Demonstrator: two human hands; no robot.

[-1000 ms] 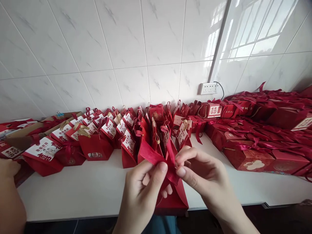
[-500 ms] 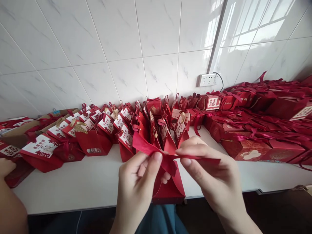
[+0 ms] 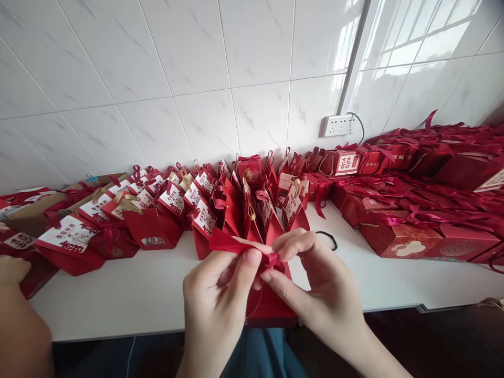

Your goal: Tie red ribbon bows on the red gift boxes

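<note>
A red ribbon [image 3: 228, 243] is pinched between the thumb and fingers of my left hand [image 3: 220, 294]. Its free end sticks out to the upper left. Close on the right, the thumb and forefinger of my right hand [image 3: 323, 283] close on the ribbon's folded part. Right below my hands stands a red gift box [image 3: 271, 310] at the table's front edge, its top mostly covered by my fingers. Whether the ribbon is threaded through the box is hidden.
Rows of red gift boxes [image 3: 153, 231] fill the table's back and left. More ribboned boxes [image 3: 413, 236] are stacked at right. A black band [image 3: 328, 239] lies on the white table [image 3: 149, 294]. Another person's hand [image 3: 13, 270] is at far left. A power strip [image 3: 338, 126] is on the wall.
My right hand has moved left, close to my left hand. The ribbon end that stretched out to the right is now folded in at my fingertips. The black band has come into sight.
</note>
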